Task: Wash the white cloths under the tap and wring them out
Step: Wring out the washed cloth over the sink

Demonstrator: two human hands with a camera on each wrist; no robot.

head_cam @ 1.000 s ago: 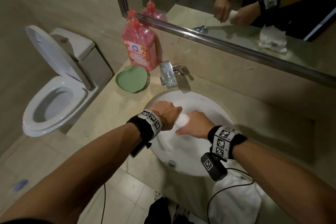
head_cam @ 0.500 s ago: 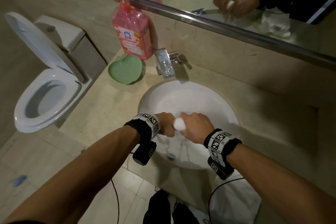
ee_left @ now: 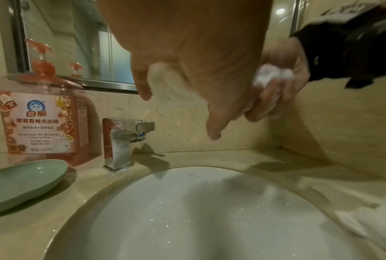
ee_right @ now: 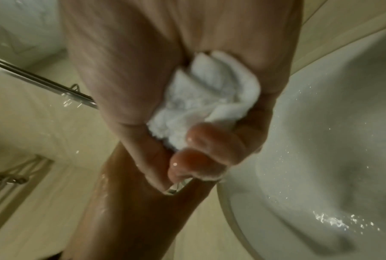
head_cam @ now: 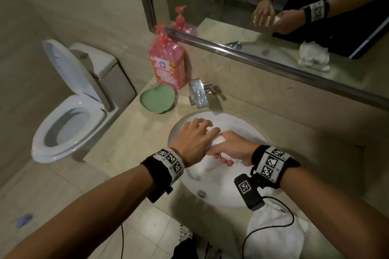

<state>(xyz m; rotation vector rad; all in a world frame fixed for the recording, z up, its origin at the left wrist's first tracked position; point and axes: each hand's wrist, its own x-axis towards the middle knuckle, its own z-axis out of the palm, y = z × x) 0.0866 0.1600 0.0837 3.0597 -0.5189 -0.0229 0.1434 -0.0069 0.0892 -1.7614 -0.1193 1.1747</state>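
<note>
Over the white basin [head_cam: 219, 189], my right hand [head_cam: 228, 151] grips a twisted, wet white cloth [head_cam: 217, 141]. The right wrist view shows its fingers [ee_right: 201, 139] curled round the bunched cloth [ee_right: 201, 98]. My left hand [head_cam: 197, 132] lies over the cloth's far end with its fingers spread and fairly straight. In the left wrist view that hand [ee_left: 181, 112] hangs loose, with a bit of cloth [ee_left: 270, 73] showing in the right fist. The chrome tap [head_cam: 197, 92] stands behind the basin, and I see no water running. A second white cloth [head_cam: 275, 235] lies on the counter at the near right.
A pink soap bottle [head_cam: 167, 63] and a green heart-shaped dish [head_cam: 157, 99] stand left of the tap. A toilet [head_cam: 69, 111] with its lid up is beyond the counter's left end. The mirror [head_cam: 273, 33] runs along the back wall.
Both hands were fisted on the cloth, twisting it. Now my left hand has loosened and spread its fingers over the cloth, while the right hand keeps its grip.
</note>
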